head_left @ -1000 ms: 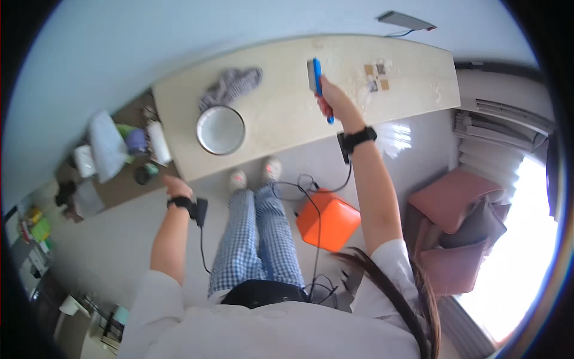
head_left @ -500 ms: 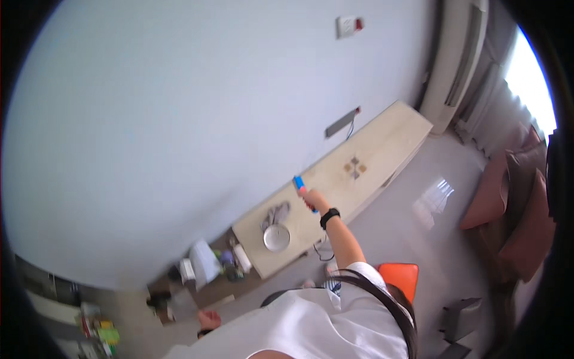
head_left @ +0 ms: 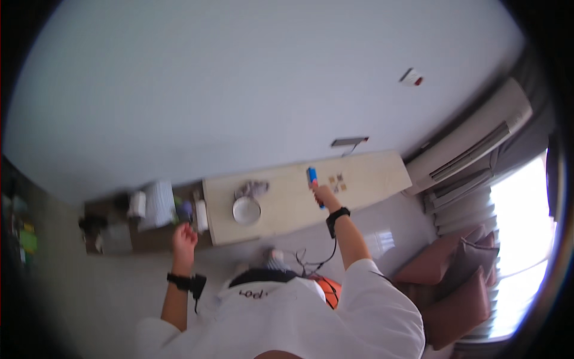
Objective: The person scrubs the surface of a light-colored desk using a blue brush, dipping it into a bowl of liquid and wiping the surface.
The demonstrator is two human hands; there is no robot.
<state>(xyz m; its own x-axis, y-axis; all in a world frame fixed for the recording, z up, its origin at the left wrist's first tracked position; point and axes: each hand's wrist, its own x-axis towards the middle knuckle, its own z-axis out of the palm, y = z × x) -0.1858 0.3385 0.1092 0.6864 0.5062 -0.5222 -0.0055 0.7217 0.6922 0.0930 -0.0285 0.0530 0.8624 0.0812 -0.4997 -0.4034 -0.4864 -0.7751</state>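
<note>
My right hand [head_left: 324, 195] is wrapped round a slim blue tool with a reddish part [head_left: 312, 176]. Its exact kind is too small to make out. The tool is held over the long cream cabinet top [head_left: 281, 203], near the wall edge. My left hand [head_left: 185, 237] hangs in front of the brown shelf at the left, fingers loosely curled and nothing visible in them. On the cabinet top's left part sits a round white bowl with a dark rim [head_left: 246, 211]. A crumpled grey-mauve cloth [head_left: 253, 189] lies just behind it.
Left of the cream top, the brown shelf [head_left: 155, 239] holds a white packet [head_left: 158, 203], a white cylinder [head_left: 201, 215] and other items. A tall air conditioner [head_left: 478, 137] stands right, by a sofa with pink cushions [head_left: 460, 305]. Black cables [head_left: 308, 260] hang near my body.
My view has turned, so the cabinet lies more level. My left hand has risen into fuller view by the shelf. My right hand still grips the blue tool, now farther right along the cabinet top.
</note>
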